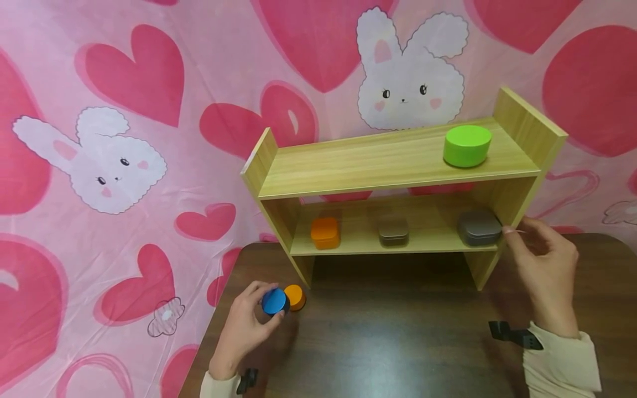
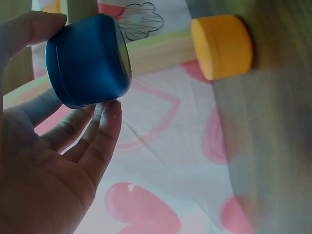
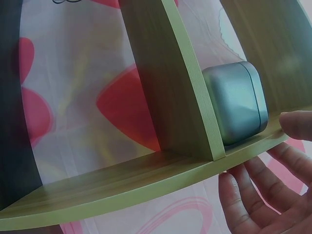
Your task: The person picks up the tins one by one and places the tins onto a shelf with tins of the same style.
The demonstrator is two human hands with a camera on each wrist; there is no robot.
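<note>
Between thumb and fingers, my left hand [image 1: 246, 320] holds a small round blue tin [image 2: 87, 61] by its sides. A round orange tin [image 1: 296, 297] stands on the table just beyond it. At the wooden shelf [image 1: 388, 188], my right hand [image 1: 547, 265] grips the right side panel [image 3: 178, 92], thumb at the front edge and fingers against the outer face. Close to that thumb, inside the lower level, sits a dark grey rounded-square tin [image 1: 479, 228]. The same level holds a smaller grey tin [image 1: 393, 232] in the middle and an orange square tin [image 1: 325, 232] at left.
A green round tin [image 1: 466, 146] stands on the shelf's top board, towards the right. The shelf rests on a dark brown wooden table [image 1: 388, 342]. Behind and to the left hangs a pink cloth [image 1: 209, 50] with hearts and rabbits. Dark straps sit on both wrists.
</note>
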